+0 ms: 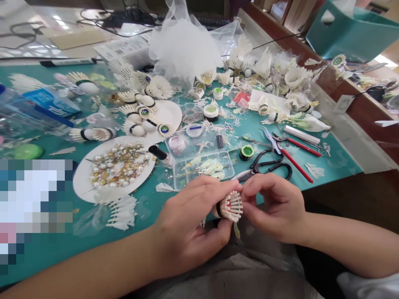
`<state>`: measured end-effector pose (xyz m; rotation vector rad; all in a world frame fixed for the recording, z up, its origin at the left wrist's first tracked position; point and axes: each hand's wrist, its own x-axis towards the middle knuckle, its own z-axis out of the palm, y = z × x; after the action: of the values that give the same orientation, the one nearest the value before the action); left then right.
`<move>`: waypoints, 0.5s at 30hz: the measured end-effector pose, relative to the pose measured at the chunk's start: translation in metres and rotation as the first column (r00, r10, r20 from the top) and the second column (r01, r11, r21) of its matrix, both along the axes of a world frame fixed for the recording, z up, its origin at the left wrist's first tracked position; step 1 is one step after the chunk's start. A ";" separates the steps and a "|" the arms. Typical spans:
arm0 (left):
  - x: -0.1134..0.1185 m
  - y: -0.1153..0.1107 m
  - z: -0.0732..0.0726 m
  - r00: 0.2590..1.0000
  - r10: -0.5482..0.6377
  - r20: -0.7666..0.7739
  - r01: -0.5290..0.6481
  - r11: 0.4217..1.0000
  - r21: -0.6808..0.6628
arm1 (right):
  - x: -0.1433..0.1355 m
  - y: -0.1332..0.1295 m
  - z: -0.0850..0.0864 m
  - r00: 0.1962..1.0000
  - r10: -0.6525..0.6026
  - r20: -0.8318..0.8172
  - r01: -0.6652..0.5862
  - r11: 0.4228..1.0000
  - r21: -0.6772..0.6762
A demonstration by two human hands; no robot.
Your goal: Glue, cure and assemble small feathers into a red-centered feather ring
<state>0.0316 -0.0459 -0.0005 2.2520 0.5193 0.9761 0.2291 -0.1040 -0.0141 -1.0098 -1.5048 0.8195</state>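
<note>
My left hand [193,220] is closed around a cut-down shuttlecock [231,206], whose trimmed quills face right. A dark band circles it, and small red bits show inside the quills. Close against the quill ends, my right hand [274,205] has its thumb and fingers pinched; whatever is between them is too small or hidden to name. A pale green sliver [237,230] hangs below the shuttlecock. Just beyond my hands lie black-handled scissors [264,166] and a clear compartment box [204,166] holding pale green pieces.
A white plate of pearls and gold beads [81,182] stands left. Red-handled pliers [297,166] and an open green pot [247,152] lie right of the box. Several trimmed shuttlecocks, white netting [187,45] and feather scraps fill the back. A teal bin [352,33] stands far right.
</note>
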 end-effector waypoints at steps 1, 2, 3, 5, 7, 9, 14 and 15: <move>0.000 0.000 -0.001 1.000 0.000 0.008 0.001 1.000 -0.016 | 0.000 0.000 0.000 1.000 -0.002 -0.002 0.002 1.000 -0.002; 0.000 0.000 -0.001 1.000 -0.001 0.017 0.002 0.999 -0.032 | 0.000 -0.001 0.000 1.000 -0.003 -0.004 0.003 1.000 -0.004; -0.001 0.000 -0.002 1.000 -0.003 0.021 0.004 0.999 -0.047 | 0.000 -0.001 0.000 1.000 -0.001 -0.006 0.001 1.000 -0.005; -0.001 0.000 -0.002 1.000 0.000 0.011 0.001 0.998 -0.066 | 0.000 -0.001 -0.001 1.000 0.006 -0.009 -0.007 1.000 -0.007; -0.001 0.000 -0.001 1.000 -0.002 -0.011 0.001 0.998 -0.070 | 0.000 -0.001 -0.002 1.000 0.014 -0.014 -0.014 1.000 -0.008; -0.001 0.001 0.001 1.000 0.001 -0.016 -0.002 0.998 -0.070 | 0.000 0.000 -0.002 1.000 0.015 -0.018 -0.015 1.000 -0.006; -0.001 0.001 0.002 1.000 -0.004 -0.024 0.001 0.995 -0.098 | 0.000 0.001 -0.001 1.000 0.026 -0.014 -0.025 1.000 0.012; -0.002 0.001 0.001 1.000 -0.006 -0.022 0.004 0.994 -0.109 | 0.000 0.001 -0.001 1.000 0.030 -0.011 -0.029 0.999 0.014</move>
<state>0.0301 -0.0452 0.0007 2.1685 0.5631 0.8990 0.2292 -0.1027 -0.0148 -0.9735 -1.5172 0.8330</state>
